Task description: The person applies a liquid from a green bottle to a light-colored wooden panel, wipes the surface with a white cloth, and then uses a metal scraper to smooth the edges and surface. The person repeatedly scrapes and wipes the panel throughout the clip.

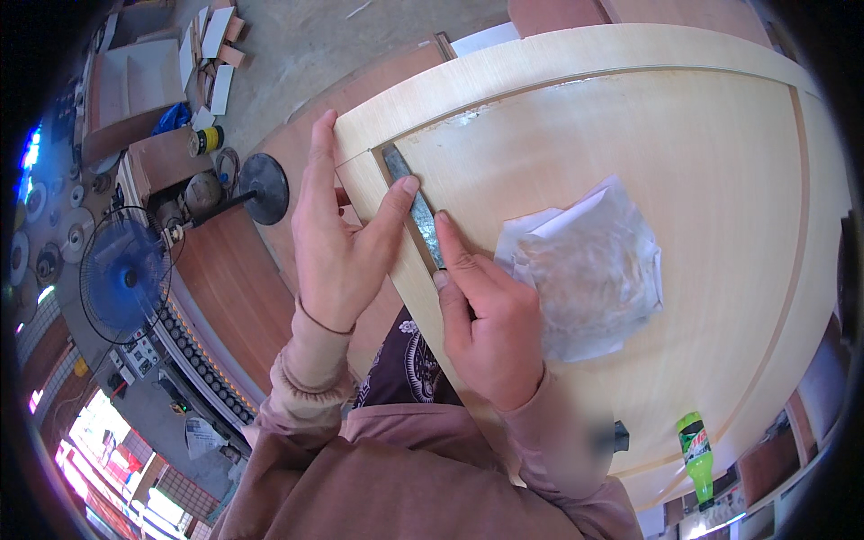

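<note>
A pale wooden panel (720, 148) with a raised frame lies before me. My right hand (493, 319) is closed around a tool that looks like a chisel, its handle hidden in my palm. The chisel's flat, stained metal blade (423, 220) lies along the inner edge of the left frame strip, and my right index finger presses on it. My left hand (337, 247) grips the outer left edge of the panel, its thumb resting on the blade. Crumpled, stained white paper (585, 274) lies on the panel, right of my right hand.
A green plastic bottle (696, 459) and a small dark object (621, 436) are at the panel's near right. On the left stand a blue fan (129, 277) and a round black base (264, 189). Board offcuts (216, 54) lie on the floor at the far left.
</note>
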`<state>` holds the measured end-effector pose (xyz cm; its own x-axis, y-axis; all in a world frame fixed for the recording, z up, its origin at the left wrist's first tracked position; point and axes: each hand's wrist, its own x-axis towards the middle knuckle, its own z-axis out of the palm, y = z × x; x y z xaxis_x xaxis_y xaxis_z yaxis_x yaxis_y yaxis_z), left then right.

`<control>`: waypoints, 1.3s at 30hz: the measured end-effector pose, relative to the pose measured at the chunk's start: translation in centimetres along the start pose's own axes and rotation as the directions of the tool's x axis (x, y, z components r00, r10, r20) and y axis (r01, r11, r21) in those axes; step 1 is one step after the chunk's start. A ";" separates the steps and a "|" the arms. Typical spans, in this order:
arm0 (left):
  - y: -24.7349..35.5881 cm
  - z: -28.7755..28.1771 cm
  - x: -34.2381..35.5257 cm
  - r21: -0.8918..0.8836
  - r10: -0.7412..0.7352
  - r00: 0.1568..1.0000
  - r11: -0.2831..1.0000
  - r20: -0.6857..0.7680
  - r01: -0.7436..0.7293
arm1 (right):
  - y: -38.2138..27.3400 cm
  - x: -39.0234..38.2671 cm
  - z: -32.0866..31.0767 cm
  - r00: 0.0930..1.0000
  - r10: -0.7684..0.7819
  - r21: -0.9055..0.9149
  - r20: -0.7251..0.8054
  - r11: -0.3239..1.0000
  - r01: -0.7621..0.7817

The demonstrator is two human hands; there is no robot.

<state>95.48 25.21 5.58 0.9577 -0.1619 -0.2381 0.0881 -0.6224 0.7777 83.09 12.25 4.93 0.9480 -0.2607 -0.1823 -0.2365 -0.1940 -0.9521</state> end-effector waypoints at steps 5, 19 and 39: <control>0.3 -1.3 -0.4 -0.117 -0.082 0.993 0.989 0.079 0.091 | 0.3 -0.4 -0.5 0.999 0.009 0.072 0.033 0.997 -0.012; 0.5 -3.8 0.0 0.345 0.166 0.985 0.923 0.048 -0.172 | 0.0 -2.4 -1.8 1.000 0.015 -0.091 0.020 0.996 -0.013; -0.6 -1.8 -0.1 0.257 0.267 0.958 0.923 0.103 -0.285 | -1.3 -2.2 -0.3 0.999 0.021 -0.123 -0.036 0.992 -0.026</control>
<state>95.84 26.97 6.21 0.9130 -0.3999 -0.0801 -0.2620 -0.7256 0.6363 81.25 12.85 6.67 0.9345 -0.2989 -0.1936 -0.2851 -0.3022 -0.9096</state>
